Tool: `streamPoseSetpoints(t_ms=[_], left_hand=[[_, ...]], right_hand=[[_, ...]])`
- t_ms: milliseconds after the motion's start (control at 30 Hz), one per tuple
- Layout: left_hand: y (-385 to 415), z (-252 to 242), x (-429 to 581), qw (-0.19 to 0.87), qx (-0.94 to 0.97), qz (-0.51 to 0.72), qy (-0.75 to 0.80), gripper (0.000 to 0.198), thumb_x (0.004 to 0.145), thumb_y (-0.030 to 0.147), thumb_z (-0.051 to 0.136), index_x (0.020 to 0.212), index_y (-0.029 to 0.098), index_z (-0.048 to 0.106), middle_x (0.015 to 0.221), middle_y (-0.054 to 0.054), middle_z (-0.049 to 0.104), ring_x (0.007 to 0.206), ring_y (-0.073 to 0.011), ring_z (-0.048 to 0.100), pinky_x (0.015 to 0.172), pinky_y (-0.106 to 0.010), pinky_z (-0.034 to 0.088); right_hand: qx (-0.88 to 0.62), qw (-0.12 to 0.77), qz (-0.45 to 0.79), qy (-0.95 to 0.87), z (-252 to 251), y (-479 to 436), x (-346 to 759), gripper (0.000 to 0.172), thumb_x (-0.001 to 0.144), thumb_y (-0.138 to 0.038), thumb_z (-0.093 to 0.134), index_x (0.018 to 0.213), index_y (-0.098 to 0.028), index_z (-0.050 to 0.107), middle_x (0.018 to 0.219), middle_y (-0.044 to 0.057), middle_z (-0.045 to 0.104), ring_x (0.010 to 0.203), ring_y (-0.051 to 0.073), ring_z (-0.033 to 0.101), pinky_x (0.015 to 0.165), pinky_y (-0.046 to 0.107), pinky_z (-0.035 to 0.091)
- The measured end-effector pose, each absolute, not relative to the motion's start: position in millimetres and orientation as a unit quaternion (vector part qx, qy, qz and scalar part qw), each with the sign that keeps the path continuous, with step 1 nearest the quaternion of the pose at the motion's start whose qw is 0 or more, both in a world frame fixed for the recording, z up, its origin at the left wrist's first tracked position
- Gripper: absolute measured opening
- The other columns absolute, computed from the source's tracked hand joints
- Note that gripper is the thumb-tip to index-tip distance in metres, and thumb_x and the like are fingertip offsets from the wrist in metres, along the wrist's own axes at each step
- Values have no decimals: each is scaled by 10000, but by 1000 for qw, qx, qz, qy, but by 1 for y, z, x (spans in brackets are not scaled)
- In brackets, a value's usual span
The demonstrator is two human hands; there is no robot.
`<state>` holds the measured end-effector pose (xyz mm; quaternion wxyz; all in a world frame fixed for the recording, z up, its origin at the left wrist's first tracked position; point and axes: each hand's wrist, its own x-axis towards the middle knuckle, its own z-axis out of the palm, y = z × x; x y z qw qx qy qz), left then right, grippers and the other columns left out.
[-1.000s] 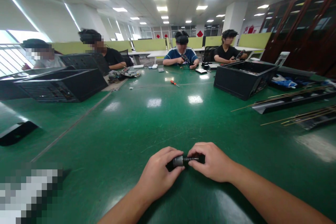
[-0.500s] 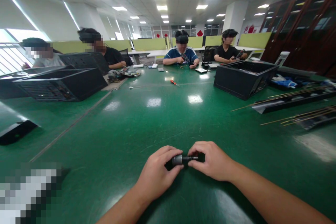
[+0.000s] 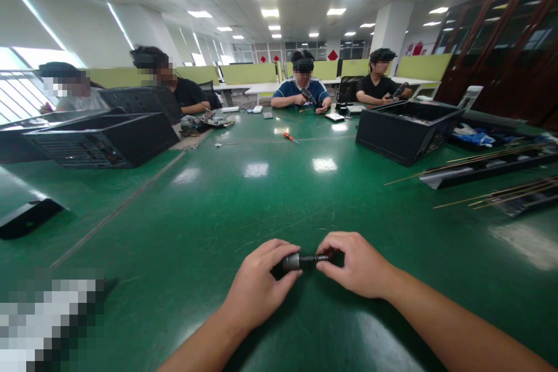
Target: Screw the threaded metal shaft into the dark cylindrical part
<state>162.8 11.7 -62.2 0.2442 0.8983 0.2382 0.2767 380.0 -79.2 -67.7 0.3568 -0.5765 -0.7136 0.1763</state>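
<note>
My left hand (image 3: 260, 288) is closed around the dark handle end of a small screwdriver-like tool (image 3: 293, 261), whose grey metal collar shows between thumb and fingers. A thin dark bit (image 3: 314, 258) sticks out of the collar to the right. My right hand (image 3: 354, 264) pinches the far end of that bit with thumb and forefinger. Both hands rest low on the green table (image 3: 261, 203), near its front edge.
Black computer cases stand at the left (image 3: 100, 139) and right (image 3: 403, 131). Long black panels with thin rods (image 3: 488, 165) lie at the right. A red-handled screwdriver (image 3: 289, 138) lies mid-table. Several people sit at the far side and left, working.
My hands have drawn slightly apart, so more of the thin bit shows between them. The tool sits a little higher in view. Nothing else on the table has moved.
</note>
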Motion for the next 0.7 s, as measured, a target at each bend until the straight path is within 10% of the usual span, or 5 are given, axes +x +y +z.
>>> streamPoseSetpoints(t_ms=[700], left_hand=[[13,-58,163,227,897,285,249,282,793,143,699,1059,237,704,1002,-47,725,916,-193,695,836,-322,573]], right_hand=[[-583,354,161,-713,-65,-79,386,58,810,-182,675,866,-196,682,802,16,690,756,171,634,722,285,471]])
